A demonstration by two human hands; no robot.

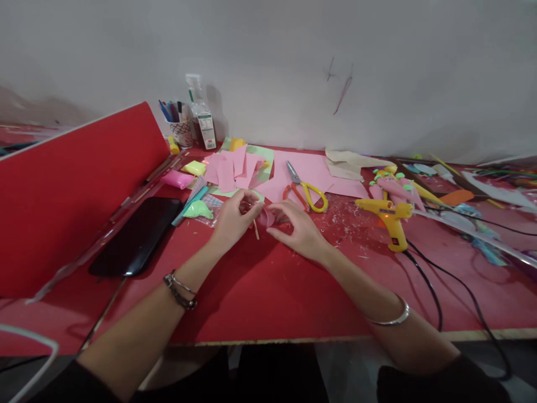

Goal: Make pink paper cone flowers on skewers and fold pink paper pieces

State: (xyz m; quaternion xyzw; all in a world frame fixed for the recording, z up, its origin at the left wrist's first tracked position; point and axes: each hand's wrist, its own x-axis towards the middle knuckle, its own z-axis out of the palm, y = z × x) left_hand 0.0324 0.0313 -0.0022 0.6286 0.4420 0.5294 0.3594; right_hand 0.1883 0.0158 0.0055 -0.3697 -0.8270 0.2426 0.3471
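Observation:
A small curled piece of pink paper [265,218] is between my two hands above the middle of the table. My left hand [238,215] has its thumb and fingers closed in a pinch at the paper's left side. Below those fingertips hangs a thin pale stick [257,230]; what holds its upper end is hidden. My right hand [300,229] is at the paper's right side, thumb and forefinger spread apart; I cannot tell whether the tips touch it. Just beyond lie scissors [308,193] with orange and yellow handles, on pink paper sheets [310,168].
A yellow glue gun [388,215] with a black cord lies to the right, near pink paper rolls [396,187]. On the left are a black phone-like slab [138,238] and a leaning red board [84,190]. A bottle [205,126] and pen cup [181,133] stand by the wall.

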